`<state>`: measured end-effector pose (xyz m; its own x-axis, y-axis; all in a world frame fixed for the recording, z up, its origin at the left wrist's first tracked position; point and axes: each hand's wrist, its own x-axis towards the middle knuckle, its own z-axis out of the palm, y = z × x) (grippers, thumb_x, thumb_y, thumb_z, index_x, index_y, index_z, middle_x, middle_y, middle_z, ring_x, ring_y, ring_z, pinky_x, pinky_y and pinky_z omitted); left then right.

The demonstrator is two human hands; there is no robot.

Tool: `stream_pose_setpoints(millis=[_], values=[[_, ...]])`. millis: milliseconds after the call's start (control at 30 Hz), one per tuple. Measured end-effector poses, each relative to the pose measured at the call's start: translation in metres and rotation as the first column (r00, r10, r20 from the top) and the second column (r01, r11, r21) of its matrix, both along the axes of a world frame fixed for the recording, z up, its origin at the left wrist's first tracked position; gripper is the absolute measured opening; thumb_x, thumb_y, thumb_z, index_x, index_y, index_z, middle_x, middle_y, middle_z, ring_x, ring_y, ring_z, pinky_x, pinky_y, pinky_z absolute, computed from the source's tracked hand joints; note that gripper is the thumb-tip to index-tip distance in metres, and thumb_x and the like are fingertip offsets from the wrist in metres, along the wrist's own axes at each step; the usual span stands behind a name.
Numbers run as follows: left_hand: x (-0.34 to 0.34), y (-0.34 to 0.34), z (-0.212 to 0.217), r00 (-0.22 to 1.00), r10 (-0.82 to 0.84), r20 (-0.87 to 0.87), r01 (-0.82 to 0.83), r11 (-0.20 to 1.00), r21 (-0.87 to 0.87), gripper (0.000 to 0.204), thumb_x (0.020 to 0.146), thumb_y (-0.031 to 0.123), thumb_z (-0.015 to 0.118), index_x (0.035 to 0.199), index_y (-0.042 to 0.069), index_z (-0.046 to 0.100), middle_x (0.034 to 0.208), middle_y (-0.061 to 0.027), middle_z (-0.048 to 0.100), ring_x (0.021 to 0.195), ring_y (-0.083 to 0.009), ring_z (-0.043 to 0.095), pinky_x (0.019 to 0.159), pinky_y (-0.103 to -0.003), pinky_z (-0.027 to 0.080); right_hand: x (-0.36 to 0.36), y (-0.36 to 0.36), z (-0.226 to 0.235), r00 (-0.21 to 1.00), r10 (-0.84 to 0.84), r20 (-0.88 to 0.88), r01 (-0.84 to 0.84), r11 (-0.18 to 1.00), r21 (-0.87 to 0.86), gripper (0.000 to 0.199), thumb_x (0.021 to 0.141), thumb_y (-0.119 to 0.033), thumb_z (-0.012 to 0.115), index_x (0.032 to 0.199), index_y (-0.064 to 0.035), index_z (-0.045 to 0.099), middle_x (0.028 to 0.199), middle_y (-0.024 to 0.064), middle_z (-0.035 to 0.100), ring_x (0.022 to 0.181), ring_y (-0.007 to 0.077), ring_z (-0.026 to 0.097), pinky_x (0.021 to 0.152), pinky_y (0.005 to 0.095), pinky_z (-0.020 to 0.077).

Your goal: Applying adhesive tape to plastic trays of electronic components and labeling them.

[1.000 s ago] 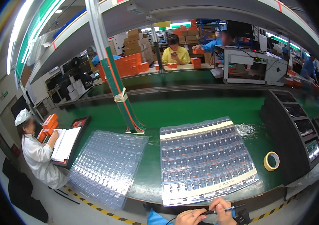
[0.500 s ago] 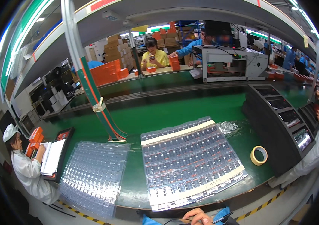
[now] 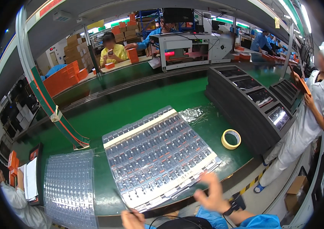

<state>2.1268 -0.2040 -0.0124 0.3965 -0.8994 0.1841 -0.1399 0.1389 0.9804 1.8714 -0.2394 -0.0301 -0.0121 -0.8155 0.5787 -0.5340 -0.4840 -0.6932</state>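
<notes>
My left hand (image 3: 132, 219) is at the lower edge with its fingers closed around a thin dark pen (image 3: 124, 201), which points up toward the near left corner of a clear plastic tray stack (image 3: 158, 152). The trays hold many small dark parts in rows. Cream tape (image 3: 143, 131) runs across their far part, and a second strip with handwriting lies along the near part. My right hand (image 3: 212, 194), a dark band on its wrist, is held out at the near right corner of the stack. Its fingers are spread and slightly blurred, holding nothing.
A tape roll (image 3: 231, 139) lies right of the trays, before black foam holders (image 3: 246, 110) with screened devices. Empty clear trays (image 3: 70, 187) lie at left, near a green post (image 3: 61, 118). One person in white (image 3: 310, 107) stands at right; another sits at lower left.
The view has swung right, so the bench things sit further left. My right hand now reaches out with spread fingers, and my left hand shows with the pen. The person at right shows more fully.
</notes>
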Motion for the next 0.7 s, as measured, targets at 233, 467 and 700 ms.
stream_pose_setpoints(millis=[233,467,700], values=[[0.058,-0.024,0.023,0.999,0.04,0.024,-0.04,0.999,-0.033,0.021,0.105,0.023,0.042,0.1,0.006,0.053,0.069,0.0025,0.049,0.056,-0.0045,0.039,0.051,-0.02,0.033,-0.135,-0.068,0.018,0.617,-0.536,-0.576,0.545,0.819,-0.178,0.036,0.08,-0.014,0.068,0.112,-0.0018,0.056,0.125,0.0174,0.053,0.13,0.0387,0.042,0.108,0.0518,0.0295],[0.047,-0.074,0.176,0.962,0.176,0.207,-0.121,0.959,-0.256,0.018,0.101,0.016,0.045,0.114,0.006,0.05,0.092,-0.005,0.067,0.08,-0.0118,0.062,0.068,-0.023,0.043,-0.128,-0.064,-0.011,0.88,-0.292,-0.376,0.308,0.951,-0.018,0.023,0.078,-0.004,0.063,0.1,-0.0014,0.058,0.104,0.0174,0.057,0.101,0.0381,0.052,0.092,0.046,0.0389],[0.062,-0.24,0.401,0.393,0.78,0.487,-0.033,0.541,-0.84,0.009,0.096,0.014,0.057,0.102,0.01,0.052,0.082,-0.0153,0.067,0.071,-0.036,0.066,0.06,-0.043,0.05,-0.119,-0.046,0.016,0.883,-0.29,-0.368,0.309,0.951,-0.009,0.027,0.095,-0.021,0.054,0.108,0.001,0.059,0.108,0.0195,0.06,0.104,0.0364,0.054,0.091,0.0437,0.0421]])
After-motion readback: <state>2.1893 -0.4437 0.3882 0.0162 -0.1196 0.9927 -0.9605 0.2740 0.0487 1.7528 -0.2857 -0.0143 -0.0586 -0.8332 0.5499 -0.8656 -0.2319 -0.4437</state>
